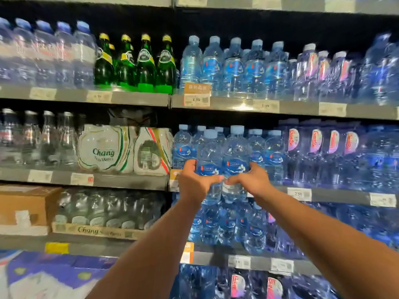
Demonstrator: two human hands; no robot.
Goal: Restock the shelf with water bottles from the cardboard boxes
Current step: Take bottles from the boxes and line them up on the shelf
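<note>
Two clear water bottles with blue labels and pale blue caps are held side by side in front of the second shelf (336,194). My left hand (195,182) grips the left bottle (209,156) from its left side. My right hand (251,179) grips the right bottle (235,154) from its right side. My thumbs nearly meet across the bottles' fronts. Both bottles stand upright, their bases level with the shelf's front edge, between rows of the same water bottles (274,156) standing on that shelf.
Green glass bottles (135,63) and more water stand on the shelf above. Chang soda-water packs (105,148) sit left of the blue bottles. A cardboard box (26,205) rests on the lower left shelf beside a Chang tray (97,230). Dark blue bottles (336,152) fill the right.
</note>
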